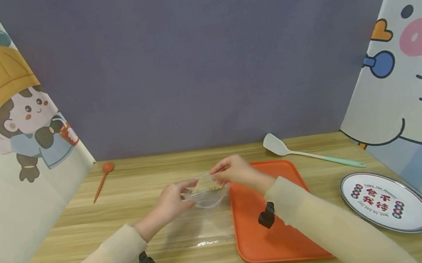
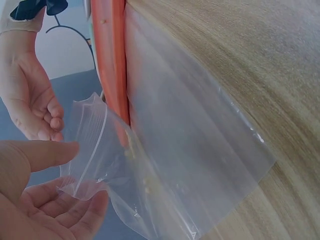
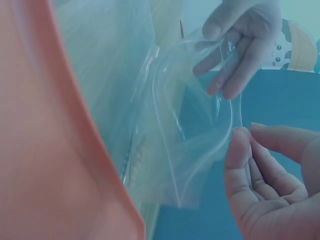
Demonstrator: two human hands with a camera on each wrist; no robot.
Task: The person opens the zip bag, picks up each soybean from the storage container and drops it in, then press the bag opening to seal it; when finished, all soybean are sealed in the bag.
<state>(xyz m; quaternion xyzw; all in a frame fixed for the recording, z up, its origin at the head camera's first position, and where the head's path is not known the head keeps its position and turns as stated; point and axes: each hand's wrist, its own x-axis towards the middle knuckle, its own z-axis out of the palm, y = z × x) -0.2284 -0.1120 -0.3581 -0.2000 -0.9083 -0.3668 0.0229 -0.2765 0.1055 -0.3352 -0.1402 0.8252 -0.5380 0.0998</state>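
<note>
A clear zip-top bag [image 1: 207, 200] is held up with its mouth parted, over the table's middle. My left hand [image 1: 172, 202] has its thumb on one side of the bag's rim and its fingers on the other, seen closely in the left wrist view. With thumb and forefinger, my right hand [image 1: 235, 172] pinches the bag's edge. Through the plastic shows a row of small golden beads [image 1: 215, 188]; whether they lie inside or behind it I cannot tell. Clear plastic [image 2: 185, 125] also lies flat on the table below; whether it belongs to the same bag is unclear.
An orange tray [image 1: 270, 244] lies under my right forearm. Behind it is a spatula [image 1: 301, 152] with a green handle end. A printed oval plate [image 1: 405, 192] sits at the right, and a red spoon [image 1: 103, 181] at the far left. Walls enclose the table's back and sides.
</note>
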